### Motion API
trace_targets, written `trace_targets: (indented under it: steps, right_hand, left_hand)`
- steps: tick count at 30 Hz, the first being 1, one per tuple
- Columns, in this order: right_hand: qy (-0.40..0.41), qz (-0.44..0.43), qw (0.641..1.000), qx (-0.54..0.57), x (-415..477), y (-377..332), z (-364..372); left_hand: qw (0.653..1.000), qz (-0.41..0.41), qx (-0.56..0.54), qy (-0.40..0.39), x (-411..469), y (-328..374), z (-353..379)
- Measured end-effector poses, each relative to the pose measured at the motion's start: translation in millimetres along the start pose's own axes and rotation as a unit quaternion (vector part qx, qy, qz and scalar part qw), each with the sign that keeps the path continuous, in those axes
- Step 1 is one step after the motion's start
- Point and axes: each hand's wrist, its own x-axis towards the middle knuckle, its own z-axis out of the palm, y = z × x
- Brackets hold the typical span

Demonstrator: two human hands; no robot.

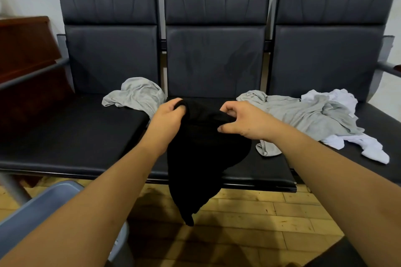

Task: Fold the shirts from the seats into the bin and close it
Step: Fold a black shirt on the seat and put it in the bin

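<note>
Shirt [201, 158] pinched at top: left hand [168, 115] at 10 o'clock, right hand [240, 120] at 2. Slide grips apart, then lay flat.

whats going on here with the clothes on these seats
A person holds a black shirt up over the middle seat, left hand and right hand each gripping its top edge. One grey shirt lies crumpled on the left seat; a second grey shirt and a white shirt are heaped on the right seat. The bin stands at lower left.
</note>
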Motion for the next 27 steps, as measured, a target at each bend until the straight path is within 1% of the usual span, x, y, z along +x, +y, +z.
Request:
trace_targets:
  steps: [1, 3, 6, 7, 8, 9, 10, 12, 13, 15, 17, 19, 20, 21, 22, 23, 24, 25, 26, 27]
  right_hand:
    - [0.013, -0.004, 1.000, 0.004, 1.5, 2.4, 0.9]
    - [0.047, -0.003, 0.997, 0.061, 2.3, 5.5, -1.0]
    - [0.101, -0.005, 0.974, 0.202, 1.1, 10.2, -10.2]
    - [0.118, -0.013, 0.969, 0.214, 0.7, 11.1, -13.0]
    - [0.133, -0.026, 0.973, 0.188, 1.2, 12.5, -15.2]
    - [0.143, -0.044, 0.980, 0.128, 2.2, 13.7, -16.7]
    - [0.143, -0.062, 0.986, 0.053, 4.1, 14.9, -17.6]
    - [0.115, -0.082, 0.985, -0.100, 6.9, 17.7, -16.1]
    - [0.102, -0.075, 0.982, -0.143, 7.9, 19.2, -14.9]
    - [0.124, -0.049, 0.979, -0.157, 10.4, 25.3, -14.4]
    - [0.192, -0.021, 0.976, -0.099, 12.9, 31.1, -16.6]
    - [0.257, 0.010, 0.966, 0.004, 15.6, 33.9, -20.0]
    - [0.268, 0.025, 0.960, 0.070, 16.0, 35.4, -21.2]
    - [0.259, 0.046, 0.958, 0.119, 15.2, 35.4, -21.5]
    - [0.228, 0.074, 0.962, 0.134, 14.9, 37.4, -20.8]
    - [0.174, 0.096, 0.975, 0.099, 13.9, 40.1, -20.2]
    - [0.102, 0.112, 0.988, 0.031, 12.6, 41.7, -18.9]
    - [0.032, 0.113, 0.992, -0.036, 9.6, 39.1, -15.8]
    - [-0.027, 0.097, 0.993, -0.068, 8.4, 36.3, -9.6]
    - [-0.073, 0.074, 0.993, -0.057, 6.5, 29.8, -1.0]
  left_hand:
    - [1.000, -0.016, -0.011, 0.018, 1.3, 0.4, -1.6]
    - [0.997, -0.025, -0.003, 0.068, 4.0, 0.2, -6.6]
    - [0.994, 0.003, 0.035, 0.108, 1.5, 1.6, -16.3]
    - [0.993, 0.013, 0.039, 0.113, 0.4, 2.3, -18.9]
    - [0.993, 0.019, 0.027, 0.111, -1.5, 3.5, -21.5]
    - [0.994, 0.019, 0.002, 0.105, -2.2, 4.4, -23.3]
    - [0.994, 0.012, -0.033, 0.100, -2.5, 6.5, -24.4]
    - [0.988, -0.021, -0.111, 0.101, -0.3, 10.5, -26.3]
    - [0.984, -0.038, -0.138, 0.107, 0.8, 12.0, -27.6]
    - [0.983, -0.056, -0.139, 0.107, 2.7, 13.3, -31.3]
    - [0.987, -0.077, -0.083, 0.111, 2.7, 13.1, -36.6]
    - [0.984, -0.120, 0.025, 0.129, 3.5, 9.3, -43.5]
    - [0.979, -0.144, 0.063, 0.133, 3.7, 6.2, -46.6]
    - [0.974, -0.173, 0.073, 0.130, 3.4, 3.3, -48.9]
    - [0.969, -0.205, 0.061, 0.121, 1.5, 1.9, -50.3]
    - [0.965, -0.234, 0.038, 0.111, -1.2, 1.9, -50.1]
    - [0.963, -0.251, 0.016, 0.097, -4.0, 3.0, -49.2]
    - [0.963, -0.257, 0.001, 0.082, -5.3, 3.9, -47.5]
    - [0.965, -0.255, -0.007, 0.065, -5.6, 4.4, -44.7]
    - [0.967, -0.249, -0.009, 0.042, -6.0, 5.1, -39.9]
